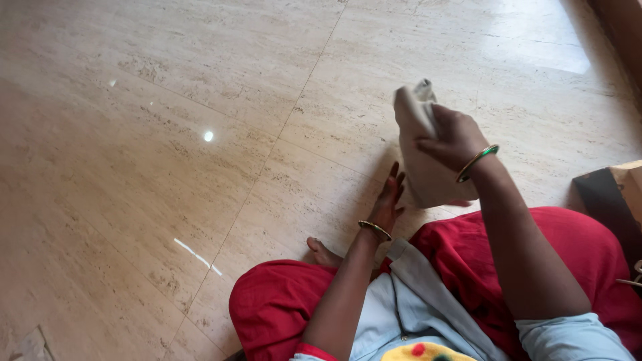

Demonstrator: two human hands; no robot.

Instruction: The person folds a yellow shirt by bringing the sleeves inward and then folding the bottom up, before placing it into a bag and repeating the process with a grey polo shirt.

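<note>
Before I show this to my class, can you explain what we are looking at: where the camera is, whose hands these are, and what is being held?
There is one picture, taken by a camera worn on a person's head and looking down. The person sits on a polished beige stone floor, wearing red trousers. The right hand, with a green and gold bangle on its wrist, holds up a pale cloth. The left hand rests flat on the floor, holding nothing. A bare foot shows beside the knee, and a brown box sits at the right edge.
</note>
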